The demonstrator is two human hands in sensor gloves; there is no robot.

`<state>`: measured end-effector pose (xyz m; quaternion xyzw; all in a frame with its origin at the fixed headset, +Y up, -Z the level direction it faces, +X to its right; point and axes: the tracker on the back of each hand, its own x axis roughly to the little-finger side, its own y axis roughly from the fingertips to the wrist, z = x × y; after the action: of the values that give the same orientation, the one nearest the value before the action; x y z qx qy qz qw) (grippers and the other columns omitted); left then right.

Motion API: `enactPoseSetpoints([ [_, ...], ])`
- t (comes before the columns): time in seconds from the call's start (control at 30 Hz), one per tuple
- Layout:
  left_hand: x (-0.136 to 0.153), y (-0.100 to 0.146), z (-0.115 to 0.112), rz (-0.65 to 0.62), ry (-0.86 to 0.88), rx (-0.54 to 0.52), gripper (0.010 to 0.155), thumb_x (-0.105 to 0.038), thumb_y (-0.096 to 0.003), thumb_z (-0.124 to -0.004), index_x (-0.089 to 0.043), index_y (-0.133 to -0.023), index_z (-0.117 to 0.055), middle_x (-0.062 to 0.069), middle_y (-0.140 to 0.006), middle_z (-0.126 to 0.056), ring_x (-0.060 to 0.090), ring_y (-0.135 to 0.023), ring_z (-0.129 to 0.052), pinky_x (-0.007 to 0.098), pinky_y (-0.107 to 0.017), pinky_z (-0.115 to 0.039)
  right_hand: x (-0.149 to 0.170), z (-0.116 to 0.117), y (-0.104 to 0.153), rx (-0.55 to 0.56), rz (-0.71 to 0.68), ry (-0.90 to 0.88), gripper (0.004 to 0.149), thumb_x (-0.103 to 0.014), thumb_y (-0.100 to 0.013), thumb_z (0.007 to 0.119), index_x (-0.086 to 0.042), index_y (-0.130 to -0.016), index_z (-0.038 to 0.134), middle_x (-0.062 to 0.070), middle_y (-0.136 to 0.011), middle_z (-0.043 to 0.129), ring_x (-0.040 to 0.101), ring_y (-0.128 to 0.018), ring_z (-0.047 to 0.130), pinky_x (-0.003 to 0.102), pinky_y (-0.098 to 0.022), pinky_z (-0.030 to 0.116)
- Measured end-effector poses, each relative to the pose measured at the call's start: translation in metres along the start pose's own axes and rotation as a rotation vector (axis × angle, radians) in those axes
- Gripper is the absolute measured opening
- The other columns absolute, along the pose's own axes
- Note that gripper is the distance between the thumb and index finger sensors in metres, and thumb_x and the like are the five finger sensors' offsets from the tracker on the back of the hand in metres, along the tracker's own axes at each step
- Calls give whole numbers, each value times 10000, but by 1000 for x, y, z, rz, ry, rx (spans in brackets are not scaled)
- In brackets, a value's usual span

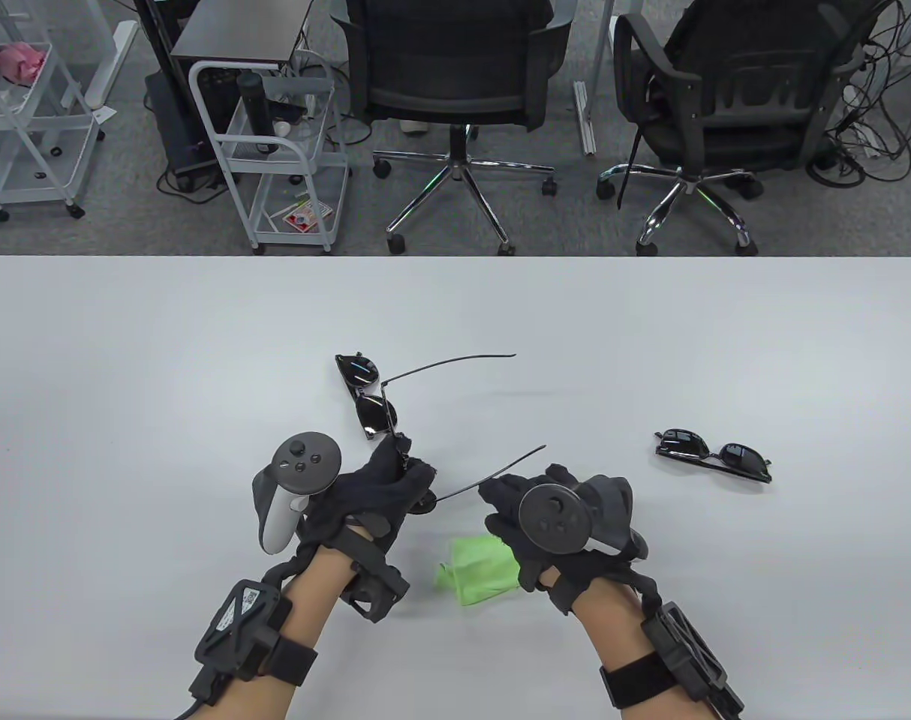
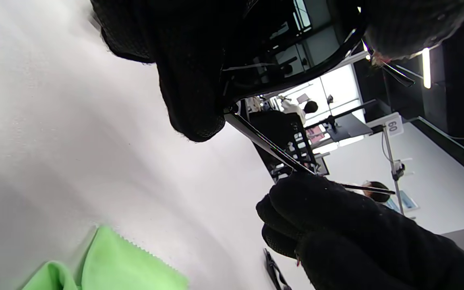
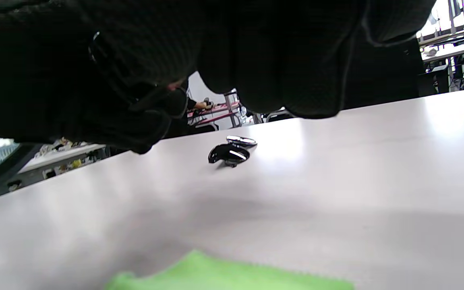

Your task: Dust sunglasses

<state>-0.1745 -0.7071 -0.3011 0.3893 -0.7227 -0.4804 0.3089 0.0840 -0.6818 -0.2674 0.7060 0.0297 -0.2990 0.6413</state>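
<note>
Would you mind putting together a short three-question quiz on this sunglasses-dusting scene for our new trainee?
1. True or false: the green cloth is wrapped around a lens of the open sunglasses.
2. Which hand grips the open sunglasses at the frame? A) left hand B) right hand C) neither
3. Fill in: the folded sunglasses lie on the table to the person's ____.

Key:
1. False; the cloth lies on the table between the hands.
2. A; the right hand touches only one temple arm.
3. Right.
</note>
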Motion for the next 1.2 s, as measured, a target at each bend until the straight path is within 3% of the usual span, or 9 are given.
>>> enactPoseSetpoints([
  [0.27, -10, -1, -23, -56, -10, 126, 956, -735, -332, -707, -225, -1082, -406, 2, -1017, -754, 160, -767, -1086, 413, -718, -720, -16, 7, -11, 39, -85, -80, 567, -324, -446, 811, -80, -954, 747, 158, -970, 841, 395, -801, 932, 684, -614, 623],
  [0.43, -14, -1, -30, -62, -98, 125, 962, -732, -325, -714, -221, -1081, -409, -1, -1011, -764, 170, -759, -1086, 427, -717, -714, -22, 9, -13, 13, -124, 51, 596, -304, -443, 802, -19, -955, 693, 189, -969, 826, 408, -798, 933, 682, -610, 635],
  [0.6, -13, 0, -20, -67, -260, 20, 953, -722, -317, -732, -234, -1082, -443, -2, -1009, -769, 202, -753, -1070, 465, -714, -693, -10, -19, -3, 283, -100, -39, 546, -384, -452, 806, -93, -914, 799, 134, -914, 911, 370, -748, 982, 654, -610, 661],
  [0.67, -16, 1, -18, -87, -378, -27, 950, -726, -310, -736, -250, -1083, -455, -13, -1007, -775, 202, -752, -1064, 478, -710, -692, -4, -27, 1, 339, -84, -48, 606, -428, -476, 780, -106, -983, 703, 137, -1008, 800, 409, -880, 837, 668, -643, 567],
  [0.73, -20, 2, -19, -112, -491, -71, 948, -729, -299, -740, -267, -1081, -469, -23, -999, -785, 198, -749, -1064, 483, -711, -691, 4, -30, 1, 352, -43, -35, 690, -457, -489, 762, -99, -1045, 566, 184, -1107, 584, 466, -1003, 551, 683, -651, 368],
  [0.8, -23, 3, -21, -135, -563, -84, 946, -735, -292, -742, -284, -1080, -478, -34, -997, -789, 194, -749, -1064, 485, -713, -691, 13, -27, 0, 324, 23, -21, 792, -491, -498, 738, -68, -1076, 403, 229, -1139, 387, 518, -1010, 376, 680, -623, 257],
  [0.87, -26, 5, -25, -162, -603, -97, 945, -732, -287, -749, -284, -1077, -489, -34, -995, -794, 194, -748, -1066, 489, -713, -692, 22, -18, -2, 265, 93, -64, 835, -501, -500, 727, -28, -1068, 338, 251, -1134, 343, 527, -1006, 328, 672, -608, 211],
  [1.1, -32, 7, -34, -193, -589, -86, 940, -730, -286, -754, -288, -1074, -498, -39, -987, -803, 194, -741, -1069, 491, -711, -697, 18, 3, -5, 104, 108, -430, 713, -382, -491, 736, 20, -1028, 497, 273, -1063, 609, 542, -944, 605, 719, -593, 295],
  [1.2, -32, 7, -38, -197, -591, -64, 934, -728, -285, -756, -301, -1073, -495, -43, -989, -800, 195, -746, -1067, 491, -712, -696, 12, 12, -8, 22, 66, -596, 671, -315, -489, 738, 24, -1022, 512, 268, -1062, 621, 538, -950, 610, 738, -592, 293],
])
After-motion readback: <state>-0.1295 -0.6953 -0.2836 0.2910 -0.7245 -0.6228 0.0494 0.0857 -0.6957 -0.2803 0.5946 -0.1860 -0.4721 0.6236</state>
